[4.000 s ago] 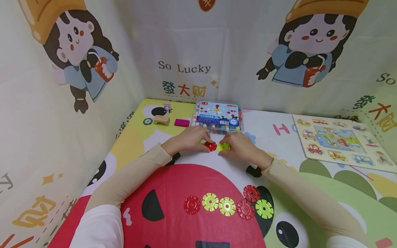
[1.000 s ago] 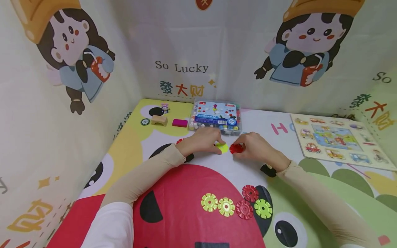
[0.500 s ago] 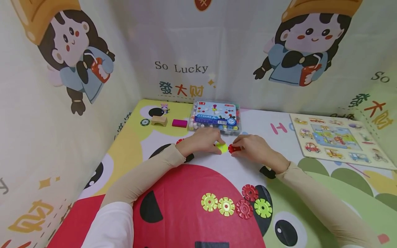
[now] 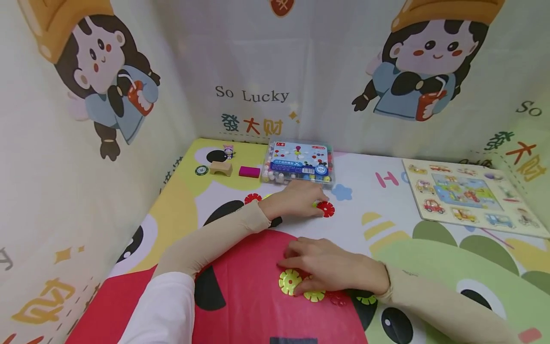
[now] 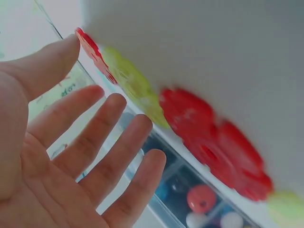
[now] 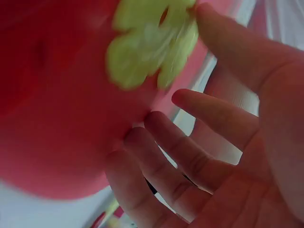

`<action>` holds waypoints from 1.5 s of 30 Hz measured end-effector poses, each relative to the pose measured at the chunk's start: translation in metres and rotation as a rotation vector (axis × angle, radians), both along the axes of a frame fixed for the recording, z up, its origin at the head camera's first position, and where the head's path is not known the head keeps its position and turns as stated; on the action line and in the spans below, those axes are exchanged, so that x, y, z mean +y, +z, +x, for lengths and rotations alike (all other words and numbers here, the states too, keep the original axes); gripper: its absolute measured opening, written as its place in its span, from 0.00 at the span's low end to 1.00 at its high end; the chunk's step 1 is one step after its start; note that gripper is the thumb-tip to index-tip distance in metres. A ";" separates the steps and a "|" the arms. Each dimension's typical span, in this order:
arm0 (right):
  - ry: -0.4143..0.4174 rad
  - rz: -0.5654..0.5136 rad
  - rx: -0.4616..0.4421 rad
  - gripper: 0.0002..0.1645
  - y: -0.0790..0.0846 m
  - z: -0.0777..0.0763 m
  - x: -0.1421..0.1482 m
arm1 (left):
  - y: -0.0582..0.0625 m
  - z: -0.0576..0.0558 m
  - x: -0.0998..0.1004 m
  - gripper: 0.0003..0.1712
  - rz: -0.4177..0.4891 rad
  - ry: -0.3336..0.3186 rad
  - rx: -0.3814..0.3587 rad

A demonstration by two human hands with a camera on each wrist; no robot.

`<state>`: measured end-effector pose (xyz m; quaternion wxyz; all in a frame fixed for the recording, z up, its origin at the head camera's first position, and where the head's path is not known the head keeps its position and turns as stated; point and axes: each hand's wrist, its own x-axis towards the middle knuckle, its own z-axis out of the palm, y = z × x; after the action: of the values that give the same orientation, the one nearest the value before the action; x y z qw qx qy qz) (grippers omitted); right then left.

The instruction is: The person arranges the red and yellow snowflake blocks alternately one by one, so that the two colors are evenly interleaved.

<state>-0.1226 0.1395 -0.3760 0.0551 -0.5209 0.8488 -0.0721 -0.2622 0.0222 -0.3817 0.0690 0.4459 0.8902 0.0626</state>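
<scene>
A row of notched plastic snowflake discs, red and yellow in turn, lies on the white part of the tablecloth. My left hand (image 4: 298,198) reaches over it, hiding its middle. Its thumb tip is right at the red disc (image 4: 326,209) on the row's right end, fingers extended. In the left wrist view a yellow disc (image 5: 133,80) and a larger-looking red disc (image 5: 213,142) follow along the row. My right hand (image 4: 324,263) hovers with spread fingers over loose discs nearer me. Its thumb is by a yellow disc (image 4: 290,282), and it partly covers another yellow disc (image 4: 315,295).
A clear box of colored beads (image 4: 298,162) stands behind the row. To its left are a magenta block (image 4: 249,171), a wooden arch block (image 4: 221,167) and a small figurine (image 4: 228,152). A wooden picture puzzle (image 4: 472,196) lies at right.
My right hand has let go of the red disc and come back toward the loose discs. My left hand has shifted right, from the yellow disc to the red one. One loose red disc left the front earlier.
</scene>
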 end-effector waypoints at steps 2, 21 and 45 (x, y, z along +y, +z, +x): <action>0.043 0.006 0.010 0.32 -0.002 0.007 -0.007 | 0.000 0.001 0.004 0.24 -0.008 0.001 0.016; 0.033 -0.006 -0.115 0.25 0.005 0.016 -0.022 | 0.001 0.006 0.011 0.23 -0.003 0.020 -0.004; 0.038 0.059 -0.206 0.22 0.004 0.013 -0.026 | 0.001 0.008 0.012 0.24 -0.016 0.018 -0.013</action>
<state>-0.1095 0.1134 -0.3718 0.1590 -0.5249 0.8303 -0.0992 -0.2545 0.0338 -0.3804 0.0776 0.4369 0.8942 0.0588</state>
